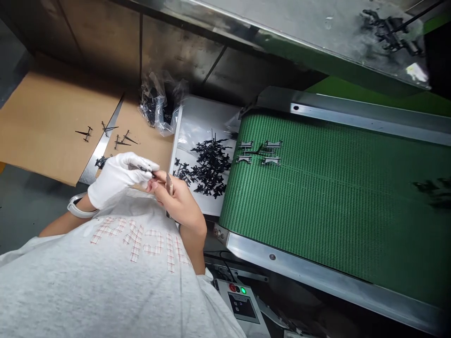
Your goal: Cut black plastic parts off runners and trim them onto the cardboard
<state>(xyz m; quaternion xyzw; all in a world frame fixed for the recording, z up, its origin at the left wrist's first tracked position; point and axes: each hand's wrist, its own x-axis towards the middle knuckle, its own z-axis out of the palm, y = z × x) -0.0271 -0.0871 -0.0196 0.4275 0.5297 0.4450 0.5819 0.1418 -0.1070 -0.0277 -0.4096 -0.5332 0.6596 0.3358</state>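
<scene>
In a white glove, my left hand (118, 176) pinches a small black plastic part (143, 169) in front of my shirt. My bare right hand (183, 199) is closed, its thumb and fingertips meeting the end of that part. A thin, flat blade-like tool (169, 184) sticks up from the right hand's grip; its lower end is mostly hidden. Just beyond the hands, a heap of black plastic parts (211, 164) lies in a white tray (204, 105). Several loose black T-shaped pieces (123, 139) rest on the brown cardboard (45, 112) to the left.
To the right runs a green conveyor belt (317, 197) with a grey-and-black part group (260, 152) near its end. A clear plastic bag (162, 103) of black pieces stands behind the tray. A metal shelf (299, 28) overhangs the back. Below is a control box (243, 305) with a lit green button.
</scene>
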